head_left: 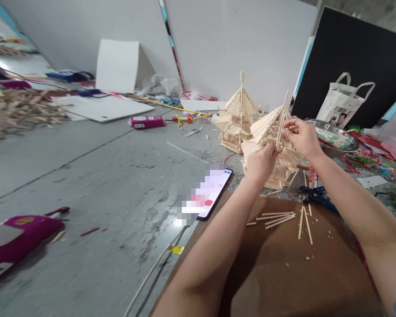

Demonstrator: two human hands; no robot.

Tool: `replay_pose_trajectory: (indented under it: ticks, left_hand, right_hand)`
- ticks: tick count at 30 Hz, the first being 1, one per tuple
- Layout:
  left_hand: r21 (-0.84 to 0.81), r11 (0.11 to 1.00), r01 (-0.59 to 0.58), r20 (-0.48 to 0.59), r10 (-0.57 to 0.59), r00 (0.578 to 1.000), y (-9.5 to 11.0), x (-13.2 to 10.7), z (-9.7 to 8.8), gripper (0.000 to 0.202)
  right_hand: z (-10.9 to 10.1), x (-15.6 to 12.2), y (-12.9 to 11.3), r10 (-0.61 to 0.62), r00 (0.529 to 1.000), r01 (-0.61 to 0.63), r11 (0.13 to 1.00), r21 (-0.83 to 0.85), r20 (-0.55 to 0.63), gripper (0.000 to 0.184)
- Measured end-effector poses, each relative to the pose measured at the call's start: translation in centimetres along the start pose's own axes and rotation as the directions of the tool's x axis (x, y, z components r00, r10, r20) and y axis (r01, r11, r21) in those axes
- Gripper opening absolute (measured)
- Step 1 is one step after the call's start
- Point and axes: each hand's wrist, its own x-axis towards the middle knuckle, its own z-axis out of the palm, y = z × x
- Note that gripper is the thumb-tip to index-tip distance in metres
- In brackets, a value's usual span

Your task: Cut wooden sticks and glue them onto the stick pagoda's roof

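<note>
A small pagoda model built of thin wooden sticks stands at the far edge of a brown board. My left hand is closed against the model's lower roof, steadying it. My right hand pinches a thin wooden stick that lies along the sloping upper roof. A second, finished-looking stick pagoda stands just behind and to the left. Several loose cut sticks lie on the board near my forearms.
A phone lies lit by the board's left corner. Blue-handled cutters sit right of the model. A metal bowl, a white bag and coloured scraps crowd the right. A magenta tool lies far left, and stick piles at the back left.
</note>
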Motion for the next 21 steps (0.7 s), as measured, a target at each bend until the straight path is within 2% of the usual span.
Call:
replay_pose_trajectory:
  ticks: [7,14,21]
  left_hand:
    - [0.015,1.0,-0.017,-0.006,0.017,1.0,-0.3,0.1,-0.1,0.021]
    - [0.008,0.997,-0.072,0.071,0.072,0.995,-0.6,0.3,-0.9,0.018]
    - [0.065,0.996,-0.067,0.045,0.064,0.997,-0.4,0.3,-0.9,0.02]
  right_hand:
    - [0.0,0.0,0.0,-0.01,1.0,0.01,1.0,-0.014,-0.003,0.012]
    - [-0.1,0.0,-0.1,-0.008,1.0,0.009,1.0,-0.007,0.011,0.011]
    - [-0.1,0.0,0.0,-0.023,1.0,0.023,0.999,-0.036,-0.002,0.013]
